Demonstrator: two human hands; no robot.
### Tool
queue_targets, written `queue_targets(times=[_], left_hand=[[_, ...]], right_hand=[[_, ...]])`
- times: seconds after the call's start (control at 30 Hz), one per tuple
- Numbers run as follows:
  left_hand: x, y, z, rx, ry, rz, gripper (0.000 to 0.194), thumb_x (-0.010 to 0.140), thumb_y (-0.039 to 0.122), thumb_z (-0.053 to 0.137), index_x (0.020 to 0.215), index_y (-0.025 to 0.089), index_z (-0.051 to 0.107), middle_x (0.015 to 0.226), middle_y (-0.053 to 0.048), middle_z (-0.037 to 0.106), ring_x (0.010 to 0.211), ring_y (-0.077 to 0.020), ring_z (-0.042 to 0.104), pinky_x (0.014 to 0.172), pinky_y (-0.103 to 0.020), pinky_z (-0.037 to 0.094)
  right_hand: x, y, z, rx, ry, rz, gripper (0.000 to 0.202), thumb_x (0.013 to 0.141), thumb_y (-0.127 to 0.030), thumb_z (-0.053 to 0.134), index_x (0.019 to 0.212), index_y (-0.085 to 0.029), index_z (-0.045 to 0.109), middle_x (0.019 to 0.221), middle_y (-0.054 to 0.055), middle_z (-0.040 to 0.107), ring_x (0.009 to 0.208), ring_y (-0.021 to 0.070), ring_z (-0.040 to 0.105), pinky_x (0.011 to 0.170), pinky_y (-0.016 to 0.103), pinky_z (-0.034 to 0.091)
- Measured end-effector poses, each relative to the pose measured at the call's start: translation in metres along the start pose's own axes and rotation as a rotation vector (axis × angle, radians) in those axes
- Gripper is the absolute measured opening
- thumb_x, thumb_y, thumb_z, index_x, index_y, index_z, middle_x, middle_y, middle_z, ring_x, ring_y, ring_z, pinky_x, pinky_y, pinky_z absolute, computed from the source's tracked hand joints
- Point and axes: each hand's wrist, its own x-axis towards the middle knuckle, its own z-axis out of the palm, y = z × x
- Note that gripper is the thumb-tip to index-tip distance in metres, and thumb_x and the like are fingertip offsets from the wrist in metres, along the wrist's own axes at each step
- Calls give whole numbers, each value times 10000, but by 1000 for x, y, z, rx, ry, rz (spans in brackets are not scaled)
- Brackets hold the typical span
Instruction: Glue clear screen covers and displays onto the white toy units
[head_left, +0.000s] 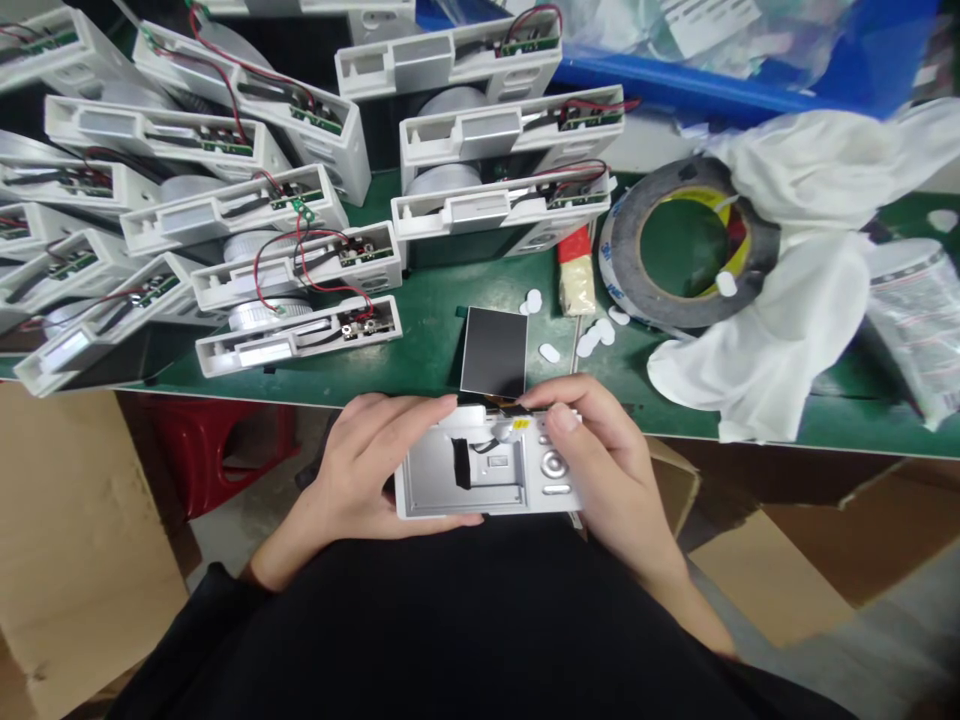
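Between both hands is a silver-white camera housing [427, 490], its back facing up at the table's front edge. My left hand [367, 460] grips its left side, fingers along the top and thumb under the bottom edge. My right hand [607, 450] clasps the right end, thumb by the round button pad and fingers at the top edge. A strip of black tape and a small yellow label show in the housing's open recess. Just beyond it a dark display screen [495, 350] lies on the green table; its lower edge meets a ribbon cable near my right fingers.
Several open white camera bodies [300, 335] with red and black wires stand at the left and back. To the right lie a tape roll [622, 250], white cloth finger covers [787, 330] and small white oval pads [550, 353]. A blue bin [675, 80] holds plastic bags.
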Motion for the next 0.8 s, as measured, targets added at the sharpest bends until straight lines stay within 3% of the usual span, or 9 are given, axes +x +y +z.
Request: queue_targets(times=[0.27, 0.53, 0.8], left_hand=[[1, 1, 0, 14, 12, 4, 768, 970, 710, 754, 1526, 206, 592, 1188, -78, 856, 962, -266, 810, 886, -412, 623], [-1, 0, 1, 15, 7, 6, 785, 951, 722, 776, 1501, 191, 596, 1197, -89, 848, 986, -262, 808, 922, -405, 607], [-1, -3, 2, -19, 31, 28, 909, 903, 696, 849, 1603, 197, 552, 1235, -114, 848, 1006, -290, 818, 870, -415, 636]], right_hand=[[2, 4, -1, 44, -7, -9, 284, 1038, -594, 742, 1020, -311, 760, 739, -56, 635, 563, 69, 475, 511, 178, 369], [1, 5, -2, 44, 1, -32, 255, 1043, -576, 745, 1006, -325, 768, 766, -59, 666, 581, 61, 502, 539, 162, 414], [-2, 8, -3, 34, -5, -57, 348, 1067, -666, 647, 1164, -357, 773, 910, -14, 781, 694, 135, 693, 599, 233, 555]])
